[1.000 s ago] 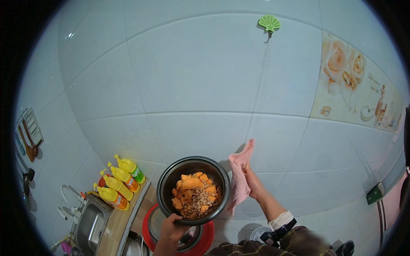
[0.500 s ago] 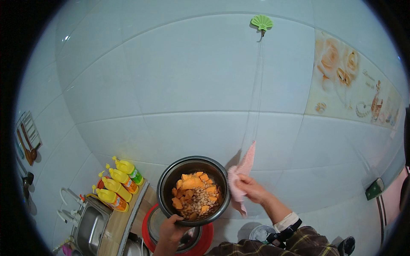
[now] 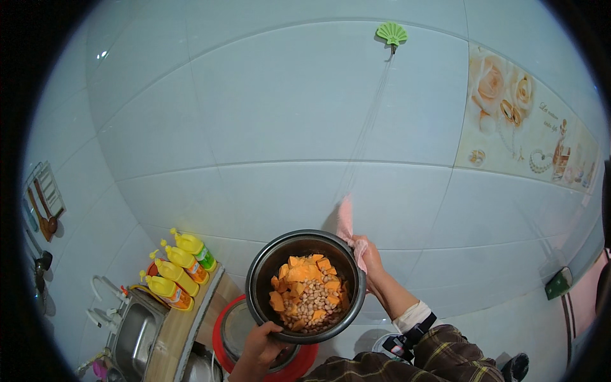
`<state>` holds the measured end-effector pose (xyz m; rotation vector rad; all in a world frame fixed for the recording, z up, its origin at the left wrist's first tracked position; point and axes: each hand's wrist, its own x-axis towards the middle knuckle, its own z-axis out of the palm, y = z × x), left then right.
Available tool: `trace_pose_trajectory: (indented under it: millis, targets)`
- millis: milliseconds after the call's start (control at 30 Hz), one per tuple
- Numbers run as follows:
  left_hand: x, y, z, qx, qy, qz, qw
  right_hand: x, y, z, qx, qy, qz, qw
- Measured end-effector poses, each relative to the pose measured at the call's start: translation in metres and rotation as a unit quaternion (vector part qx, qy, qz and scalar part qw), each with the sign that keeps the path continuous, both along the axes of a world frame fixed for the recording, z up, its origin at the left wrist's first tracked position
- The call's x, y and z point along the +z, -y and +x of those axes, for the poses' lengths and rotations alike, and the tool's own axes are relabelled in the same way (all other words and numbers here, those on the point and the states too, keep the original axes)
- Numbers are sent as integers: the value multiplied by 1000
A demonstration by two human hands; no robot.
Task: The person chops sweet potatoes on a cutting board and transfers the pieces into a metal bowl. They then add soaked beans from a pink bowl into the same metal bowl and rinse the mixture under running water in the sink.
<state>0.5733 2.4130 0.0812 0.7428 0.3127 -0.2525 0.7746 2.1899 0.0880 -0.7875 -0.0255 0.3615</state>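
Note:
A dark metal pot (image 3: 252, 283) hangs in the air in front of me, tilted toward me. Inside it are orange chunks (image 3: 304, 272), perhaps sweet potato or pumpkin, and many small pinkish-brown beans or peanuts (image 3: 313, 298). My left hand (image 3: 259, 349) grips the near left rim, thumb over the edge. At the pot's right side, my right hand (image 3: 369, 256) is closed around a pink cloth (image 3: 345, 219), pressed close to the rim; its fingertips are partly hidden. Thin strings (image 3: 365, 127) run from the cloth up to a green shell-shaped wall hook (image 3: 391, 33).
Below the pot, a red basin (image 3: 219, 340) holds a round lid-like thing (image 3: 235, 325). Several yellow pump bottles (image 3: 172, 291) line the wooden counter (image 3: 167, 344) beside a steel sink (image 3: 137, 328). Wooden utensils (image 3: 44, 210) hang on the left wall. A whitish container (image 3: 382, 344) stands by my right forearm.
The pot has shifted slightly to the right in my left hand. My right hand has drawn the pink cloth up and in against the pot's right side, and the strings now slant further left.

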Motion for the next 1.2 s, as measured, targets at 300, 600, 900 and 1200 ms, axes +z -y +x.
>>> trace_pose_trajectory:
  millis: [300,600,900,1200]
  targets:
    - [12,6,-3,38,13,-53,998,4,21,-5,-139,64,-28,988]
    - [9,6,-5,39,4,-30,999,-13,37,8,-186,65,-170,965]
    - [-2,0,-1,24,-19,-16,999,-11,49,1,0,7,103,995]
    - [24,15,2,39,59,-96,993,-2,61,-57,165,254,-119,945]
